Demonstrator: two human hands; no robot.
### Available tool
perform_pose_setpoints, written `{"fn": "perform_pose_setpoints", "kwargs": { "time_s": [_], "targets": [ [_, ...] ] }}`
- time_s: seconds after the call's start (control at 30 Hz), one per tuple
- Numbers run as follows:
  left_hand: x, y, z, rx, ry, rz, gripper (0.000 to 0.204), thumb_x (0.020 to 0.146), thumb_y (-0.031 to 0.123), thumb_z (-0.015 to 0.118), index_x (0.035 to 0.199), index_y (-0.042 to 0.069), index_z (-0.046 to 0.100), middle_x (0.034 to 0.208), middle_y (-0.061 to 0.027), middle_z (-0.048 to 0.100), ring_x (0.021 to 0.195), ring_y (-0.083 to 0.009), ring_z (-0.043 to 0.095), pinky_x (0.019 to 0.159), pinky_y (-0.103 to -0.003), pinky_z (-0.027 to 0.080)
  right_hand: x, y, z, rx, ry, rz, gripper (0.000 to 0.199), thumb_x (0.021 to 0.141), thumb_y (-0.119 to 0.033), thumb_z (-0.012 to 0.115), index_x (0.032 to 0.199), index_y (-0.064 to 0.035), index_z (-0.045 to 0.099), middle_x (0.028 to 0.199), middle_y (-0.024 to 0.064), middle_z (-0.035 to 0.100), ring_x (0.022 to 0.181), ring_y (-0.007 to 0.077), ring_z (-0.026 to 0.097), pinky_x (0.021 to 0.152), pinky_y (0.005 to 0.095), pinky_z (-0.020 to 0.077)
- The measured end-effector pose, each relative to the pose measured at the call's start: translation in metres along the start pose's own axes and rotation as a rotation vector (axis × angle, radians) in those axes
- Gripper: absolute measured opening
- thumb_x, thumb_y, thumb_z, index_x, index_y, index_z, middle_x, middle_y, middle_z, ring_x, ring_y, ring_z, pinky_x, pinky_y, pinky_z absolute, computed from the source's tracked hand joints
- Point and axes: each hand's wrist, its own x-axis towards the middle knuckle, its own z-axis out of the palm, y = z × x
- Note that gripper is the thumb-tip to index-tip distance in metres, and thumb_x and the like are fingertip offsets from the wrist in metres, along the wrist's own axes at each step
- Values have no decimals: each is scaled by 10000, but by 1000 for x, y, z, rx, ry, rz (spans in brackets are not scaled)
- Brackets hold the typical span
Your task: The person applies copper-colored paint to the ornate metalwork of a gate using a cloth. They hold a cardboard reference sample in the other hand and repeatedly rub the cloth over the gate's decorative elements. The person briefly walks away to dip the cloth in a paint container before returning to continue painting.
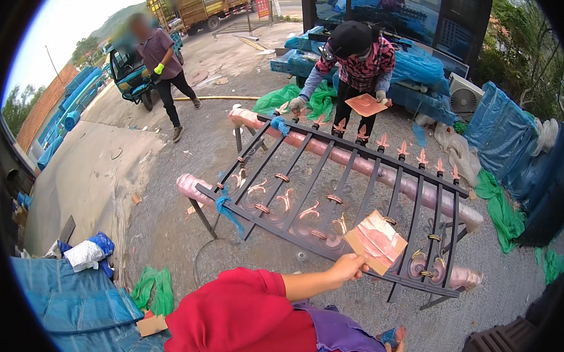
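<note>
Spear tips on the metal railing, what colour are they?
The spear tips are pinkish copper; the head view shows them best.

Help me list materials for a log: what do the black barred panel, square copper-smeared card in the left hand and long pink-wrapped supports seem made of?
Black barred panel: probably painted metal; slim, straight dark bars.
Square copper-smeared card: likely cardboard; plain brown border, shiny smears.
Long pink-wrapped supports: apparently plastic film outside, with glossy wrinkles; core hidden.

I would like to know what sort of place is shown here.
Probably the outdoor yard of a metalwork shop: a black metal railing with copper-coloured tips rests on pink-wrapped supports, blue-wrapped stacks stand nearby, and a cargo truck is in the background.
</note>
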Motion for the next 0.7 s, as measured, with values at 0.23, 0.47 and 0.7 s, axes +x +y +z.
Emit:
{"fn": "perform_pose_setpoints", "kwargs": {
  "time_s": [0.23, 0.47, 0.7],
  "targets": [
    [-24, -46, 102, 208, -196, -59, 364, 943, 389, 517, 812, 56, 589, 645, 7, 534, 521, -79, 460, 463, -229, 349, -52, 157, -45, 273, 305, 184, 349, 765, -13, 610, 1111, 22, 590, 868, 41, 622, 726, 119, 559, 669, 276, 453],
    [-31, -83, 177, 223, -272, -147, 263, 952, 328, 537, 844, 89, 531, 715, -8, 570, 521, -76, 465, 449, -220, 352, -46, 147, -126, 1584, 496, 239, 159, 893, -140, 575, 1032, -64, 581, 943, 27, 626, 796, 135, 567, 701, 276, 433],
    [4, -93, 227, 333, -363, -243, 200, 966, 272, 521, 884, 90, 517, 715, -16, 583, 512, -86, 488, 417, -215, 348, -29, 140, -148, 2044, 614, 109, 225, 907, -194, 525, 1067, -41, 566, 965, 84, 601, 769, 187, 509, 733, 350, 437]
  ]
}}
